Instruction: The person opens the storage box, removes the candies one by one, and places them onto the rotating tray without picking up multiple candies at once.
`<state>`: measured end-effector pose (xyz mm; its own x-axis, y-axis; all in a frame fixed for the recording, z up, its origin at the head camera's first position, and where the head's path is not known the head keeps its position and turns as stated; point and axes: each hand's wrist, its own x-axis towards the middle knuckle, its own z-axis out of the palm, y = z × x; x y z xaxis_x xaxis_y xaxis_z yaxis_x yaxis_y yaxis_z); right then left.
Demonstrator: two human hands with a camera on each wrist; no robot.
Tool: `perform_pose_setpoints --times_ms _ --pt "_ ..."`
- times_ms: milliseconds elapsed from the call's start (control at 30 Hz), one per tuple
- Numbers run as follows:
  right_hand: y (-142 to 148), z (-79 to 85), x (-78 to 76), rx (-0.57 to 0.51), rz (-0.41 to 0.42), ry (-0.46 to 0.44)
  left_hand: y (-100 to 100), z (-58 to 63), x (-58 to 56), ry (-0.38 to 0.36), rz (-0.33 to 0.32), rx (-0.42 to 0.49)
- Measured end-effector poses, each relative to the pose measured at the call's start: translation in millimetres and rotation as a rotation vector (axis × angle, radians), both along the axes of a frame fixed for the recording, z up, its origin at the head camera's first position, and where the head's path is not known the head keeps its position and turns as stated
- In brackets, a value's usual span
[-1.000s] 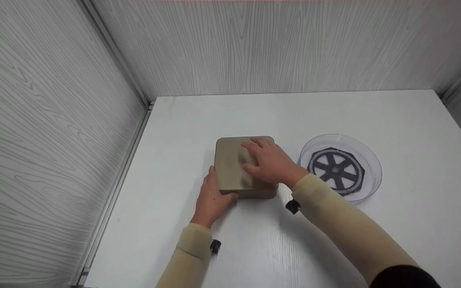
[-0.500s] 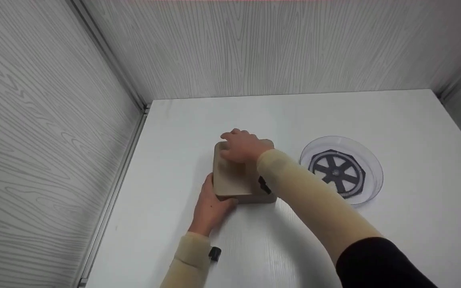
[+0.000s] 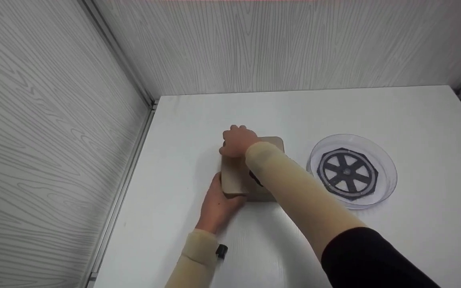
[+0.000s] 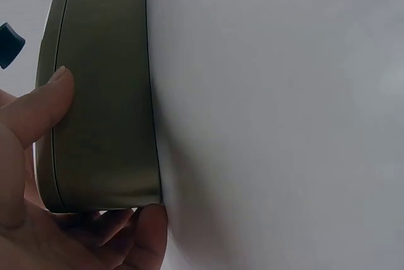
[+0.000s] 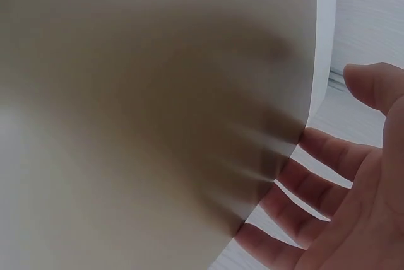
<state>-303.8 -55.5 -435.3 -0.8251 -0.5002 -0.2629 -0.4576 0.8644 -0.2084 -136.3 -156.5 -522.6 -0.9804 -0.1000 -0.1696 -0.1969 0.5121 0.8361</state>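
Note:
A gold-tan metal tin (image 3: 236, 180) with rounded corners lies on the white table, its top smooth and faintly shiny. In the left wrist view a thin seam runs along the side of the tin (image 4: 104, 106) near its top. My left hand (image 3: 219, 206) grips the near left corner, thumb on the front side and fingers round the left side. Over the tin reaches my right hand (image 3: 238, 142), at the far left corner. In the right wrist view its fingertips (image 5: 271, 245) hook at the top's edge, the thumb held apart. My right forearm hides much of the top.
To the right stands a clear round dish (image 3: 390, 180) with a dark spoked, wheel-like piece (image 3: 346, 172) in it. Woodgrain panels (image 3: 254, 48) enclose the table (image 3: 422, 240) at the back and sides.
My right hand has moved left and away from me, from above the tin's right part to its far left corner. The left hand keeps its grip on the near left corner.

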Motion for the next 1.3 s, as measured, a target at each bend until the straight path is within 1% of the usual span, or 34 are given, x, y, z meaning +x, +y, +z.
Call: perform_pose_setpoints --times_ms 167,300,433,500,600,667,767,1067,1300 --pt "-4 -1.5 -8.7 0.008 0.014 -0.029 -2 0.8 -0.5 -0.004 -0.014 -0.044" --pt "-7 -9.3 -17.6 0.025 0.017 -0.06 -1 0.0 -0.7 -0.005 -0.025 -0.09" --pt "-8 -23.7 -29.7 0.027 -0.024 -0.103 1 -2.8 -0.1 0.0 -0.037 -0.126" --pt "-8 -27.6 -32.7 0.023 -0.053 -0.134 3 -4.0 0.8 -0.003 -0.038 -0.138" --pt "-6 -26.0 -31.5 0.021 -0.093 -0.183 4 -3.6 2.6 -0.015 -0.033 -0.128" --pt "-5 -20.4 -28.8 0.017 -0.105 -0.212 4 -2.1 3.3 -0.03 -0.025 -0.112" --pt "-3 -16.7 -28.6 0.016 -0.111 -0.24 4 0.0 3.4 -0.038 -0.028 -0.099" --pt "-4 -17.9 -34.1 -0.007 -0.121 -0.321 4 3.4 3.1 -0.021 -0.048 -0.076" --pt "-9 -19.8 -38.2 0.006 -0.123 -0.37 4 0.5 2.3 -0.034 -0.048 -0.063"
